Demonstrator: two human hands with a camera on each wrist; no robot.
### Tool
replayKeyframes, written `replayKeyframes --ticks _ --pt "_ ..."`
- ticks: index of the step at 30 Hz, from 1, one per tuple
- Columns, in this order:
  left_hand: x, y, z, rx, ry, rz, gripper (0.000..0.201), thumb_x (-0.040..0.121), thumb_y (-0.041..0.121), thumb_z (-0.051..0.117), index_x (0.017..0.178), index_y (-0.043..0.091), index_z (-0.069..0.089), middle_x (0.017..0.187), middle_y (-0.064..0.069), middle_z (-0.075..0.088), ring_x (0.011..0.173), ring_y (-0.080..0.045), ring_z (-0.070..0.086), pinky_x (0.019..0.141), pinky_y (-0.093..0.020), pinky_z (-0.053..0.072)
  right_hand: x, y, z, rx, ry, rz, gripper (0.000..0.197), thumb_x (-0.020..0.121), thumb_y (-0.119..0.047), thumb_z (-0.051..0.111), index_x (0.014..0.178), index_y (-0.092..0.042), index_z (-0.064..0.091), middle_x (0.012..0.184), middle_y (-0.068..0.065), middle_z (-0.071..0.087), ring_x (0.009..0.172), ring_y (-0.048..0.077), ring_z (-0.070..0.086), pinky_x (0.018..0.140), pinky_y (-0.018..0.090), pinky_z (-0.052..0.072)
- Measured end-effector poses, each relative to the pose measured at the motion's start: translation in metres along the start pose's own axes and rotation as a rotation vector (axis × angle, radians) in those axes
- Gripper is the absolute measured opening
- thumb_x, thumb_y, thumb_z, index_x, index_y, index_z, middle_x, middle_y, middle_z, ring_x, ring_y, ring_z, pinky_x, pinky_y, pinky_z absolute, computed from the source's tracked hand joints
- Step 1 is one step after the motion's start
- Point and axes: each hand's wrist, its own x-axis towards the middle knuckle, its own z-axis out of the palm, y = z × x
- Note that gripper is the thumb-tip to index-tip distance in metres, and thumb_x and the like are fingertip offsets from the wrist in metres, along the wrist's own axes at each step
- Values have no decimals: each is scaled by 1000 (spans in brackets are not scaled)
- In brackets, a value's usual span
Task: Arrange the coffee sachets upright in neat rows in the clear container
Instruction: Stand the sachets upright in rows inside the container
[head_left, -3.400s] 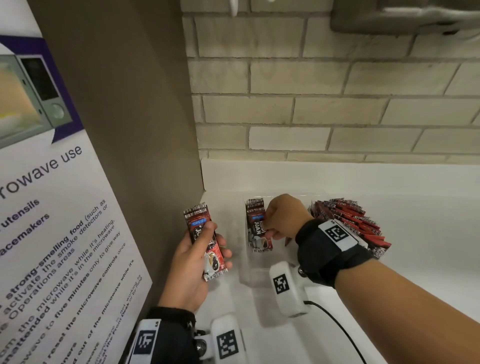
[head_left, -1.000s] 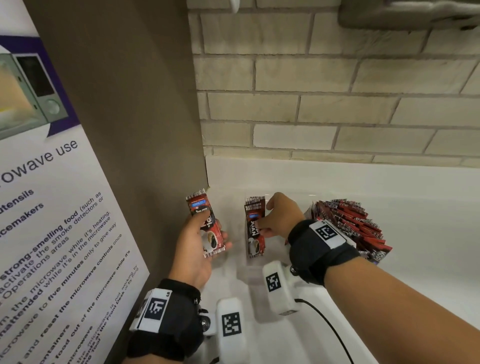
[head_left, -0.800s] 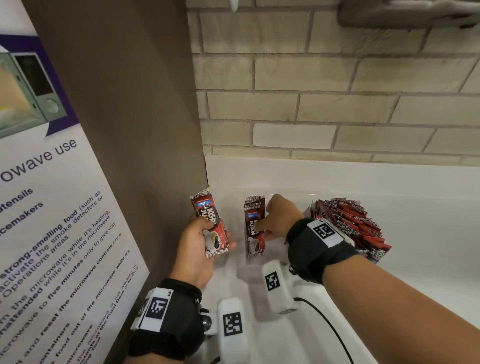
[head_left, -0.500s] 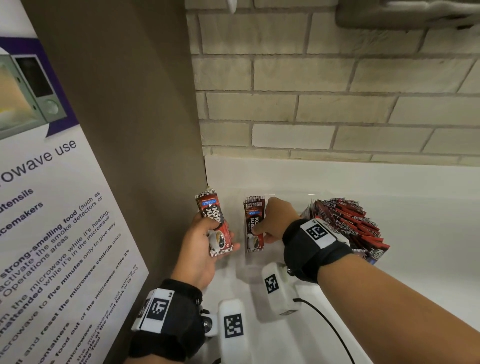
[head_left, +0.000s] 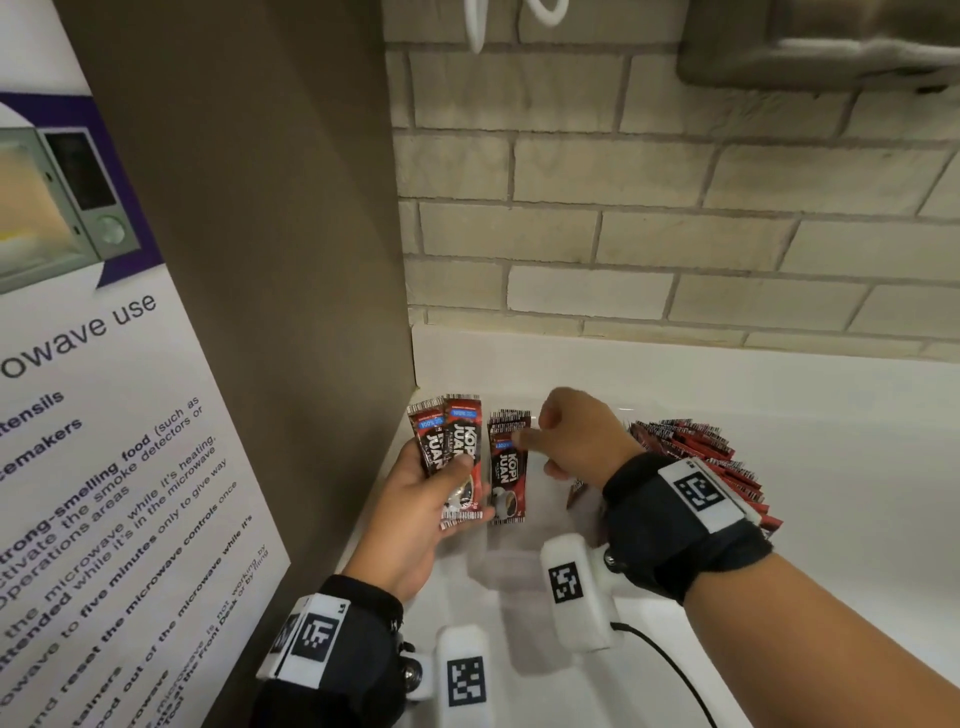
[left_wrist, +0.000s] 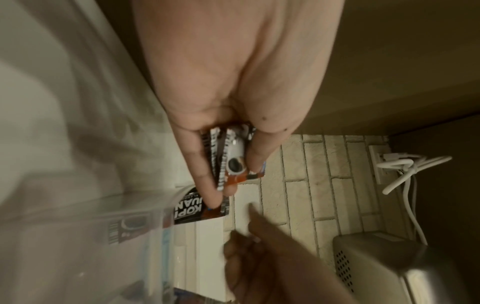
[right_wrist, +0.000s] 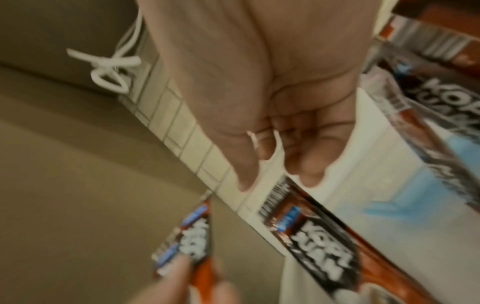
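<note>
- A poster (head_left: 78, 415) reading "microwave use" stands left of the white counter (head_left: 831, 467), brick wall (head_left: 675, 234) behind
- My left hand (head_left: 415, 499) grips two "KOPI JUAN" sachets (head_left: 452, 457); my right hand (head_left: 576, 441), fingers curled, pinches one sachet (head_left: 508, 467) upright in the clear container (head_left: 519, 551)
- More sachets (head_left: 701, 457) fan out rightward; container edges hard to trace

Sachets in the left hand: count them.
2, fanned together in the left hand: the front sachet under the thumb, the rear sachet peeking out at its left. More may be hidden behind.
</note>
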Motion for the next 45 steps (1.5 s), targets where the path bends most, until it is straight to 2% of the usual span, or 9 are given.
replayKeyframes --ticks 4,8,13,18,24,30,35,39,45 --pt "-1 -3 7 50 -33 30 30 90 4 58 116 19 55 105 -6 72 92 -25 69 73 -40 57 -6 -16 -4 358 -45 -48 26 86 -29 67 90 -6 56 71 4 61 53 12 57 52 22 49" --pt "-4 -3 10 78 -72 69 41 86 6 61 125 13 52 114 -10 69 106 -26 65 80 -36 56 -6 -18 -2 429 -137 -38 29 81 -4 71 101 -9 50 67 6 57 52 12 55 46 17 46" --pt "-2 4 4 16 11 56 14 93 21 54 105 18 58 86 0 73 71 -16 69 58 -33 56 -3 -18 -19 449 -41 -83 8 87 5 59 91 -2 57 67 10 59 53 14 56 49 21 49" --pt "7 9 -10 -156 165 11 13 97 18 43 95 14 54 73 -4 56 58 -18 58 48 -28 51 3 -9 -29 159 56 -81 22 87 9 55 77 -11 54 68 10 61 56 20 61 60 30 59" --pt "2 11 -5 -196 123 -1 15 94 12 38 93 11 53 74 -6 56 59 -19 58 47 -28 53 6 7 12 -85 -64 0 34 73 11 65 76 -18 47 99 18 64 93 35 65 79 48 56" --pt "2 11 -7 -178 133 -13 15 95 13 38 93 13 53 75 -6 56 64 -19 58 50 -30 53 12 5 17 -100 -47 47 36 73 4 67 66 -15 37 87 15 60 90 35 66 80 50 55" --pt "1 12 -5 -157 116 -14 16 95 13 38 91 14 53 74 -5 56 65 -21 57 59 -34 50 12 8 20 -162 -108 125 31 74 -4 71 66 -11 42 79 13 62 82 32 69 74 43 57" --pt "0 11 -6 -139 108 -12 15 96 13 38 95 14 53 75 -5 56 66 -21 58 60 -35 50 13 13 22 -137 -170 227 20 78 -12 72 73 -8 53 63 6 62 56 22 64 68 36 59" --pt "0 10 -2 -87 78 -10 16 96 10 39 94 17 54 76 -6 56 67 -21 57 56 -36 53 10 11 24 -278 -332 202 22 79 -20 74 71 -7 57 63 4 58 53 15 54 67 31 54"
